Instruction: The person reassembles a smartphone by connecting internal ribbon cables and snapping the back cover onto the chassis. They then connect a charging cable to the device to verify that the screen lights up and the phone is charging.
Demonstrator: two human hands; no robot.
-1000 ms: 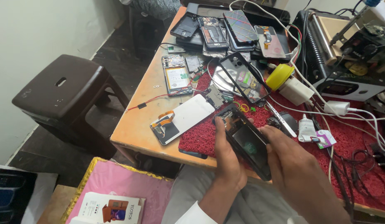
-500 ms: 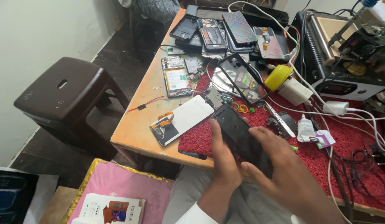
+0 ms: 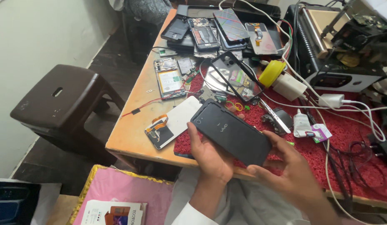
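Nearest us, our left hand cups the black phone from below, thumb up along its near-left edge, fingers wrapped under. Our right hand pinches the phone's lower-right end, thumb on the back, fingers beneath. The phone is held back side up just above the table's near edge. Its long axis runs diagonally, from upper left by the camera corner to lower right. Under it is the red mat. Just left lies a white panel with an orange flex, close to the phone's left corner. There is open room only toward us and over the bare wood at left. Beyond, a clear back cover is tilted, then an opened phone with battery. To the right are the glue tube and white cables. Farthest is a pile of phone parts. The brown stool stands left on the floor.
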